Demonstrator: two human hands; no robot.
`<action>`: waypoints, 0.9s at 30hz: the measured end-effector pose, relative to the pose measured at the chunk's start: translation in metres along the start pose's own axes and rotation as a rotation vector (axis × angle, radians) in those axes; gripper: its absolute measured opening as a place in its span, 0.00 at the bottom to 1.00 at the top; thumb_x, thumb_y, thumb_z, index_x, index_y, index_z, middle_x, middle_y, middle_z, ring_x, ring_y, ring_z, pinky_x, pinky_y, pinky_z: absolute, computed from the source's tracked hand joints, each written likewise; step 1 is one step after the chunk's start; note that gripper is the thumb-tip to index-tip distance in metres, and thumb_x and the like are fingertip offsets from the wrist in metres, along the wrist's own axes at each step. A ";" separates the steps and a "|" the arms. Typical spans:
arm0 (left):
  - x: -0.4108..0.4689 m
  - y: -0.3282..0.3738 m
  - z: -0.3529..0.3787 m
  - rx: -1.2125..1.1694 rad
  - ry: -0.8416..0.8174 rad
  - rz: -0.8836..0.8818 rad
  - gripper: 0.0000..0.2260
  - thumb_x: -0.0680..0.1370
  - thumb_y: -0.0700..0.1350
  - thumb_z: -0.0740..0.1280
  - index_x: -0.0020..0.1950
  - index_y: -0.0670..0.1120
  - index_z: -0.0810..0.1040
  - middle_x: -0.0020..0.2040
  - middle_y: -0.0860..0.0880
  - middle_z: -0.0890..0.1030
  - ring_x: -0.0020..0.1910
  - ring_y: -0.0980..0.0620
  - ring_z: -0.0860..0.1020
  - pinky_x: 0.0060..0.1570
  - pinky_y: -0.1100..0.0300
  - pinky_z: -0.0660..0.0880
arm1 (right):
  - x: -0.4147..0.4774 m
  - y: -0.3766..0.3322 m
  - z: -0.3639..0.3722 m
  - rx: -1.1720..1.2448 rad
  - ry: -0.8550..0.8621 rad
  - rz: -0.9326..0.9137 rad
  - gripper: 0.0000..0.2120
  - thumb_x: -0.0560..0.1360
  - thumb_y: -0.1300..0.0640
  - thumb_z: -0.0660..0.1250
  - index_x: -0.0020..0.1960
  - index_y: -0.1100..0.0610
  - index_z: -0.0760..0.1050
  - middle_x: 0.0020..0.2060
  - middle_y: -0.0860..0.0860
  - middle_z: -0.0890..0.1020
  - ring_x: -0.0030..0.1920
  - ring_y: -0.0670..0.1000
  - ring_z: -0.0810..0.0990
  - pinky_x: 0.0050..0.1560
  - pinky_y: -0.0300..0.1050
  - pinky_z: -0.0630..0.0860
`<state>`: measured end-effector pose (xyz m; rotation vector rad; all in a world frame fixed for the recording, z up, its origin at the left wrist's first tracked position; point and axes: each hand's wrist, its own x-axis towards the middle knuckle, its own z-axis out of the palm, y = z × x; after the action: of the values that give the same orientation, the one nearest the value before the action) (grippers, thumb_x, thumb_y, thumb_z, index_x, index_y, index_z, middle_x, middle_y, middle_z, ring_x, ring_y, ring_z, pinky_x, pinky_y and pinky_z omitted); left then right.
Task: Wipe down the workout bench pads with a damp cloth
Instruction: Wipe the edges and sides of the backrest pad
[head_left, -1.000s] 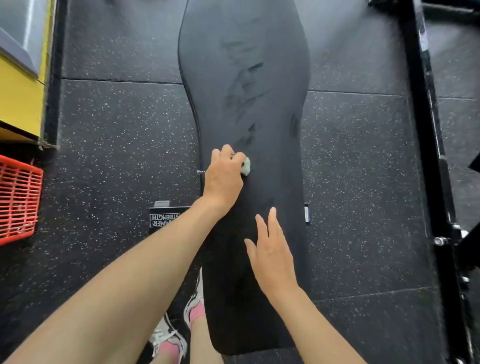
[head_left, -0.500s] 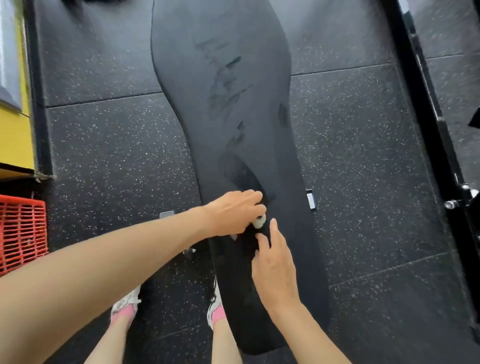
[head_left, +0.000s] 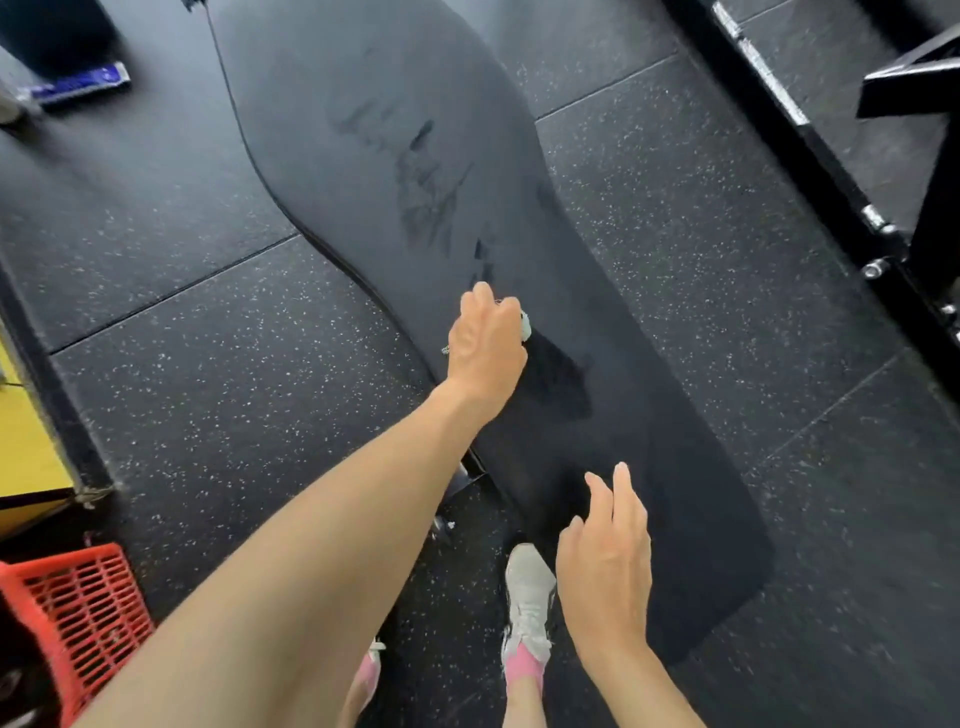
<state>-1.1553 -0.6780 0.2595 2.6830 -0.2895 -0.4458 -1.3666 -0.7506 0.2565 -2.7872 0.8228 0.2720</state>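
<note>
My left hand (head_left: 485, 345), gripping cloth (head_left: 525, 326), returns to pad's (head_left: 363, 104) left edge; new wet streak (head_left: 558, 376) shows wiping progressing; right hand (head_left: 605, 566) open.

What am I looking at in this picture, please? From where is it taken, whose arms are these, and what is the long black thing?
No machine is here: a person wears a camera on the head, so the picture looks down at that person's own arms. The long black thing is a workout bench pad, above a speckled floor. The left hand grips a small pale cloth against the pad; only a corner shows. Beside it is a dark, damp-looking patch, and farther up are thinner dark streaks. The right hand is open and holds nothing; whether it touches the pad I cannot tell. A red basket stands at the lower left.
</note>
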 end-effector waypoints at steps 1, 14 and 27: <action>-0.008 0.004 0.004 0.046 -0.081 0.107 0.07 0.74 0.33 0.61 0.51 0.40 0.73 0.54 0.43 0.68 0.53 0.45 0.68 0.42 0.56 0.68 | -0.004 -0.003 0.002 0.001 0.004 0.025 0.23 0.72 0.68 0.68 0.66 0.60 0.72 0.70 0.58 0.69 0.67 0.58 0.71 0.60 0.53 0.74; -0.059 0.007 0.033 0.203 -0.287 0.510 0.09 0.73 0.35 0.62 0.52 0.43 0.75 0.53 0.45 0.68 0.52 0.46 0.69 0.39 0.55 0.65 | -0.055 0.023 0.013 0.037 0.018 0.152 0.26 0.69 0.66 0.73 0.65 0.60 0.72 0.68 0.61 0.70 0.60 0.59 0.76 0.52 0.54 0.79; -0.177 0.012 0.084 0.023 -0.178 0.592 0.10 0.68 0.32 0.66 0.47 0.39 0.78 0.48 0.41 0.72 0.47 0.41 0.72 0.39 0.46 0.74 | -0.122 0.070 0.026 0.069 0.050 0.003 0.28 0.68 0.67 0.73 0.66 0.60 0.71 0.69 0.62 0.68 0.65 0.60 0.73 0.59 0.54 0.76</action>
<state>-1.3508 -0.6719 0.2383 2.4163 -1.1016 -0.4873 -1.5085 -0.7387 0.2494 -2.7387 0.8319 0.1720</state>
